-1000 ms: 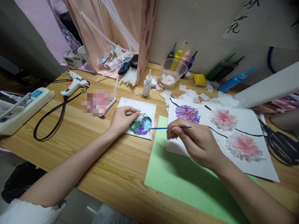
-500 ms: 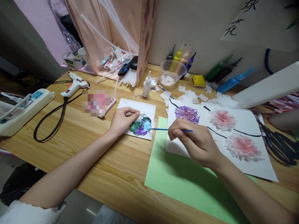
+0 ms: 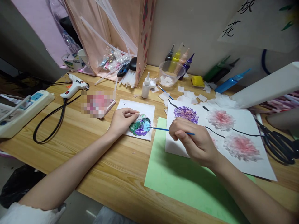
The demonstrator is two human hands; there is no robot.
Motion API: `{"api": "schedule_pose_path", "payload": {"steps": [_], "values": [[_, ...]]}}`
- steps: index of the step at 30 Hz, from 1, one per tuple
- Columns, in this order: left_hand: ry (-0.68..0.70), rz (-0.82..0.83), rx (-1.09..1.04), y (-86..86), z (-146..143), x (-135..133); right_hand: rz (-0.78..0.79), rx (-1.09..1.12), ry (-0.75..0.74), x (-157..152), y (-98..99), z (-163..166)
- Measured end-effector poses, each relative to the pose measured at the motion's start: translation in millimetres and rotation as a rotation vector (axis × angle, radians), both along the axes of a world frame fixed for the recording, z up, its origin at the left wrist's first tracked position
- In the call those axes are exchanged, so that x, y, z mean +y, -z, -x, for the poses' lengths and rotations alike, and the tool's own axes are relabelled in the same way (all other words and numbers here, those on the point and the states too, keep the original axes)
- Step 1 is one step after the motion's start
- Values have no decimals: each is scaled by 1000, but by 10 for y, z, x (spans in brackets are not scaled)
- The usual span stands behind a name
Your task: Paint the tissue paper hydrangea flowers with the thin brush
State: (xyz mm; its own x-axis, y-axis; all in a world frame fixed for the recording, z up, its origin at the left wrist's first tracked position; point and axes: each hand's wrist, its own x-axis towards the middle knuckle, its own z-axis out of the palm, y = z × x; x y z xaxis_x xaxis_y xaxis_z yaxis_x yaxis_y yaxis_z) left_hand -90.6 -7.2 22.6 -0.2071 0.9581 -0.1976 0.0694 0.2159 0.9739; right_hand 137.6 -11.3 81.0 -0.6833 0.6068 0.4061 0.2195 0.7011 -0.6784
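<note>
My right hand (image 3: 195,141) pinches a thin blue paintbrush (image 3: 161,129), its tip touching the light blue patch in a blob of mixed green, purple and blue paint (image 3: 140,125). That paint lies on a small white paper (image 3: 140,109). My left hand (image 3: 122,119) rests on this paper beside the paint, fingers curled and pressing it down. Under my right hand lies a white sheet (image 3: 245,124) with one purple flower (image 3: 186,114) and pink tissue flowers (image 3: 220,119) joined by black stems. A green sheet (image 3: 177,180) lies beneath it.
Paint bottles (image 3: 178,60), a clear bowl (image 3: 171,73), a white glue bottle (image 3: 146,85) and paper scraps (image 3: 191,95) stand at the back. A glue gun (image 3: 73,85) and power strip (image 3: 21,110) are at left, black scissors (image 3: 277,143) at right, a pink box (image 3: 116,34) behind.
The brush tip has stayed in the paint while my right hand shifted slightly right and down. My left hand has not moved.
</note>
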Motion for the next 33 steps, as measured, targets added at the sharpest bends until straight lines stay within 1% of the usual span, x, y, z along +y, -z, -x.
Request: {"api": "schedule_pose_path", "payload": {"steps": [5, 10, 14, 18, 20, 24, 27, 30, 33], "values": [[7, -3, -2, 13, 5, -1, -3, -10, -9, -2, 3, 5], [10, 0, 11, -1, 1, -9, -2, -11, 53, 3, -3, 3], [3, 10, 22, -29, -8, -12, 39, -26, 24, 9, -2, -4], [-6, 19, 29, -44, -17, -11, 7, -36, 49, 6, 2, -11], [-1, 15, 31, -43, -18, -11, 17, -42, 32, 3, -1, -12], [3, 14, 47, -49, -17, -14, 7, -37, 63, 4, -13, -12], [1, 16, 48, -62, -18, -15, 10, -39, 54, 7, -23, -10], [-4, 23, 42, -70, -20, -14, -9, -37, 95, 4, -36, -7], [-4, 23, 32, -74, -24, -13, 20, -81, 75, -2, -54, -5]]}}
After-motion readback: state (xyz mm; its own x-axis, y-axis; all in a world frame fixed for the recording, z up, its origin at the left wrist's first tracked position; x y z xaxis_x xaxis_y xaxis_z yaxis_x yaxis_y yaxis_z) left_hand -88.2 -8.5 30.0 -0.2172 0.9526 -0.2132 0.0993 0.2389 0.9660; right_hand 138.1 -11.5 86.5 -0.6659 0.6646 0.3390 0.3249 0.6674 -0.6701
